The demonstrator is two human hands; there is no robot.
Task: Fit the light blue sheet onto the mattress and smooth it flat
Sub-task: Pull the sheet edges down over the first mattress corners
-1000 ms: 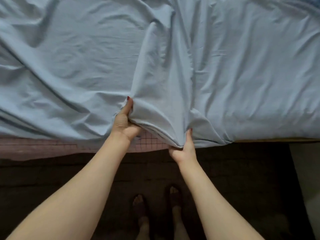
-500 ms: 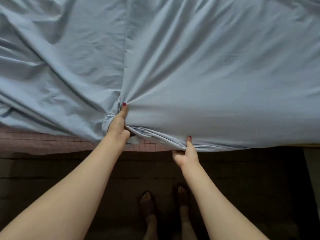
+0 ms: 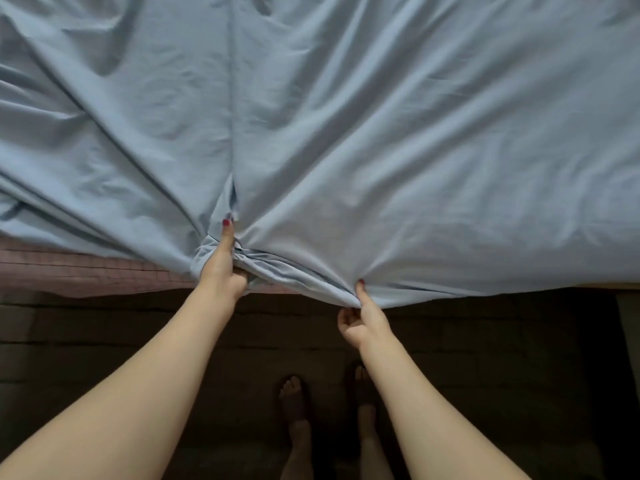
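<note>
From my feed I see a dark floor (image 3: 485, 358) below the bed's edge, crossed by faint horizontal lines like seams or boards, though the dim light keeps me from telling the material. At the far right a paler, greyish strip (image 3: 628, 327) runs down beside the dark area. Light is soft and even above, and falls off sharply toward the floor.

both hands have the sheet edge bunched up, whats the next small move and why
Probably draw the left hand leftward along the edge: the light blue sheet bunches between it and the right hand, while the pink mattress shows bare on the left.
</note>
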